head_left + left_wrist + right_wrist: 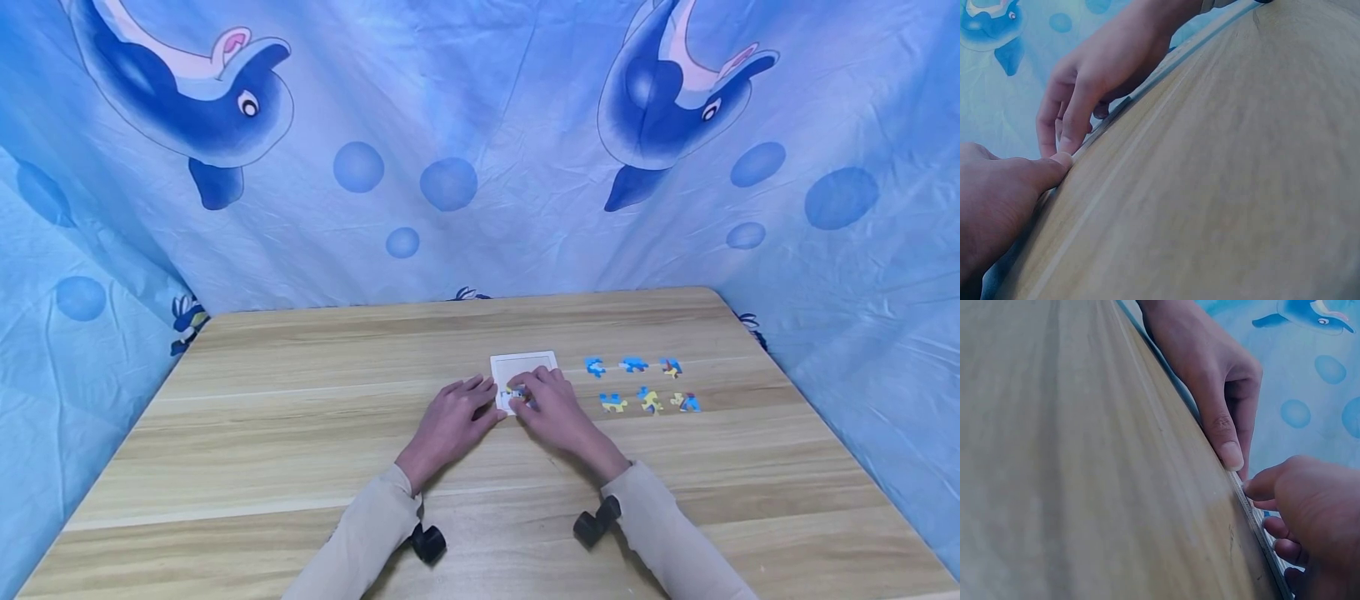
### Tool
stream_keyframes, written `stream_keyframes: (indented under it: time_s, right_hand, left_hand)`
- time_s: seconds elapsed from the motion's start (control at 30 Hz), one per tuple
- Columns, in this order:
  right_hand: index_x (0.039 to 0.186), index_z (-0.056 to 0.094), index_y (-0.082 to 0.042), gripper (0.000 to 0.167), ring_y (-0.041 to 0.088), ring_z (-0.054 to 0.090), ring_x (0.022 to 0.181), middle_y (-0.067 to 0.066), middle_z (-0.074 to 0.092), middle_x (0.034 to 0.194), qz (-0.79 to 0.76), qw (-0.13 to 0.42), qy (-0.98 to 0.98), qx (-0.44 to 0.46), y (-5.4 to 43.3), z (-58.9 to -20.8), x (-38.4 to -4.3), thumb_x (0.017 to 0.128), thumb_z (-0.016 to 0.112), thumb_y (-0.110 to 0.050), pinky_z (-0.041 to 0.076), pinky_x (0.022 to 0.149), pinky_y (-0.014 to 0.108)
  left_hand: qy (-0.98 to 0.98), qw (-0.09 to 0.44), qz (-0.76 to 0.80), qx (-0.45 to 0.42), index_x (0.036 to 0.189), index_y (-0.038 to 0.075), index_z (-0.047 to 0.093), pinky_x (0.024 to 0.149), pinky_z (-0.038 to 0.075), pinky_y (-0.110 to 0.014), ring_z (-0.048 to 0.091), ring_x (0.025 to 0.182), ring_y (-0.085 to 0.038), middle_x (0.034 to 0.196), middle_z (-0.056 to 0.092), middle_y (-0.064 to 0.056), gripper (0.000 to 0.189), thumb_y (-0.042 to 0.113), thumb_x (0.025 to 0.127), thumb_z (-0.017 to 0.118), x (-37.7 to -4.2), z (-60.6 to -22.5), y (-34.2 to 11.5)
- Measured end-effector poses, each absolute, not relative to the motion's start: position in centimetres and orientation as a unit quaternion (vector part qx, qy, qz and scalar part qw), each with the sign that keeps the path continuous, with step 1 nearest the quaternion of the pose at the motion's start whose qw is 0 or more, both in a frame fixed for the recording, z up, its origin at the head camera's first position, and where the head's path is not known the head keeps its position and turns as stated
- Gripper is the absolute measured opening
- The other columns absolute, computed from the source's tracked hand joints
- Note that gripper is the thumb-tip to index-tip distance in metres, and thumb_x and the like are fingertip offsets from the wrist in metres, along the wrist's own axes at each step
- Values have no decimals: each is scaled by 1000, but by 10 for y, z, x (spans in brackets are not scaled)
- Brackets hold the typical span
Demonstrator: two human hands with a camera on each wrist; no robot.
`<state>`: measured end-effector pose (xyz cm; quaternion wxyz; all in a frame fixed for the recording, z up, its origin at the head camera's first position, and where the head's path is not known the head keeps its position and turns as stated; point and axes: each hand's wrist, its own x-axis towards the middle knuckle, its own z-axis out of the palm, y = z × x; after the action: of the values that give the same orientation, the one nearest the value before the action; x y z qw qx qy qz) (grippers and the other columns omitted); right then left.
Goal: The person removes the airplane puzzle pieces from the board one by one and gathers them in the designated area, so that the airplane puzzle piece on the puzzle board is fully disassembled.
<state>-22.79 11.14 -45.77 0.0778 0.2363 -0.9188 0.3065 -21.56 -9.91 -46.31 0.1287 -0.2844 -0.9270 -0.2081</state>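
A square white puzzle tray (523, 356) lies near the middle of the table, with a few jigsaw pieces (507, 395) in its lower part. My left hand (452, 418) rests at the tray's left side, fingers extended and thumb on the near left corner. In the right wrist view, that thumb (1230, 455) presses at the tray's edge. My right hand (555, 410) reaches over the tray's right side. Its thumb and index finger are bent around a small jigsaw piece low in the tray, mostly hidden beneath the fingers.
Loose blue, yellow and red jigsaw pieces lie right of the tray in two rows, a far row with a blue piece (633, 365) and a near row with a yellow one (649, 401). A blue dolphin-print curtain (480, 125) surrounds the wooden table (300, 417).
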Motion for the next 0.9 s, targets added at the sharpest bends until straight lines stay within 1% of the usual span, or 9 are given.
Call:
stream_keyframes:
  time_s: [0.3,0.47,0.7,0.8,0.9]
  right_hand:
    - [118,67,-7,26,25,45,95,1,55,100,314,57,-920,230,109,-453,-227,95,73,-18,38,81,41]
    - [114,65,-9,22,25,45,95,1,55,101,312,48,-921,227,108,-450,-225,95,72,-18,37,80,41]
    - [126,66,-7,35,23,44,94,1,55,103,312,33,-925,216,105,-447,-224,95,72,-23,36,80,41]
    - [123,65,-8,32,23,43,94,0,53,101,307,32,-927,213,104,-447,-225,95,73,-23,35,80,40]
    - [121,61,-10,31,22,43,92,-1,52,99,316,30,-925,212,104,-447,-226,95,73,-22,34,79,40]
  left_hand:
    - [-929,119,-213,-279,135,2,68,114,41,-49,56,135,-32,141,62,-12,49,38,102,67,-215,-462,-99]
    - [-929,120,-209,-282,135,2,68,114,42,-49,56,134,-31,141,63,-12,48,38,102,67,-216,-461,-100]
    - [-930,117,-211,-279,136,2,67,114,41,-49,56,135,-30,140,63,-12,49,37,102,67,-216,-461,-101]
    - [-929,117,-214,-279,136,2,67,114,41,-49,56,135,-30,140,63,-12,49,38,102,67,-216,-461,-101]
    - [-930,115,-213,-277,136,2,67,115,41,-49,55,135,-30,141,63,-12,49,38,102,67,-216,-461,-101]
